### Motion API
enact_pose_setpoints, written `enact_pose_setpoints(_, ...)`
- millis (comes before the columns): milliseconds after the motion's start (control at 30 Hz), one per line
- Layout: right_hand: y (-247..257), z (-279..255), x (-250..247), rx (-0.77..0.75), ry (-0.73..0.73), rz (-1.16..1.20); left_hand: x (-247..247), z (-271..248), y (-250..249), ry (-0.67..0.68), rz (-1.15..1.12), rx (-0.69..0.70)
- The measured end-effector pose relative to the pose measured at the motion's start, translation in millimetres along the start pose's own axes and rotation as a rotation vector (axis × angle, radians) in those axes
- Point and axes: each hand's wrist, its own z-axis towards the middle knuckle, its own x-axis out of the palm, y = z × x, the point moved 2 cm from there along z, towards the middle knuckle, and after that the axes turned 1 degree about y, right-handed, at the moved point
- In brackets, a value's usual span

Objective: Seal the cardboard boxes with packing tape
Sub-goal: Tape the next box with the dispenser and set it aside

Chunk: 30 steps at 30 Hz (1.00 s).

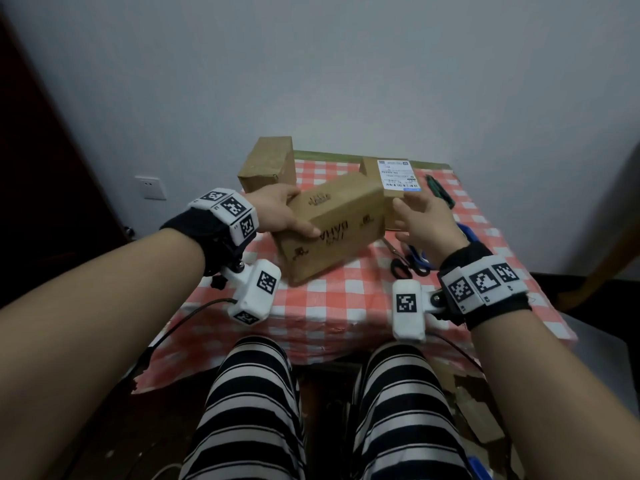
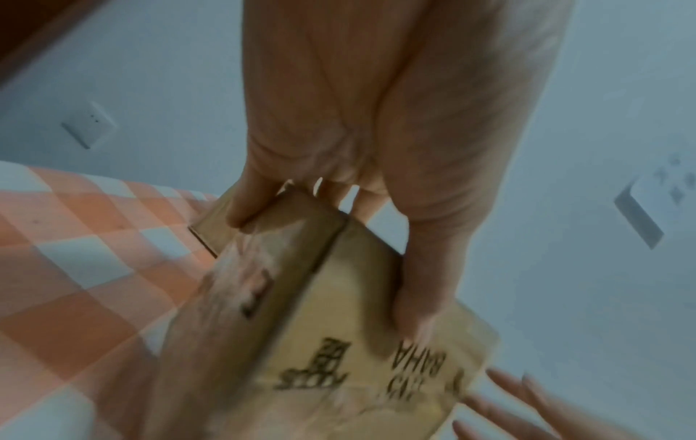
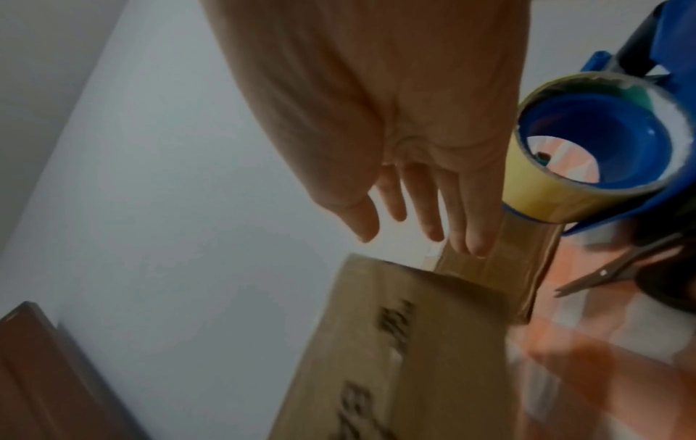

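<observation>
Printed cardboard box lifted above table, tilted, between both grips. Left hand clamped on its left end, thumb on front face. Right hand spread flat, just off right end. Tape dispenser, scissors right of right grip; labelled box behind.

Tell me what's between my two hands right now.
The printed cardboard box, shown in the head view: the left hand grips its left end, the open right hand is at its right end.
</observation>
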Motion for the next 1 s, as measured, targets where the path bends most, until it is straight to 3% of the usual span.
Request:
enact_pose_setpoints(67,5.0,-1.5,1.8,0.033,0.018,0.004,-7.0,-2.1,0.4,-0.024,-0.205,-0.003)
enact_pose_setpoints(200,15.4,-10.6,15.4,0.182,0.276,0.087,-16.1,-11.2,-12.4,-0.006,-0.5,-0.023)
enact_pose_setpoints(367,28.6,-17.6,33.8,0.308,0.517,0.243,-20.9,-14.6,-23.9,0.017,-0.67,-0.118)
enact_pose_setpoints(500,39.9,-15.8,39.6,0.268,0.651,0.448,-25.0,-16.8,-32.4,0.083,-0.728,-0.131)
enact_pose_setpoints(733,59.2,-2.8,42.2,0.246,0.43,0.484,-34.3,0.3,-26.7,0.042,-0.602,-0.136)
enact_pose_setpoints(933,56.3,24.7,36.2,0.227,0.274,0.493,-71.1,30.7,-2.8,-0.434,-0.445,-0.155)
enact_pose_setpoints(1000,52.1,33.6,39.8,0.227,0.234,0.453,-77.1,36.5,4.7,-0.507,-0.311,-0.193)
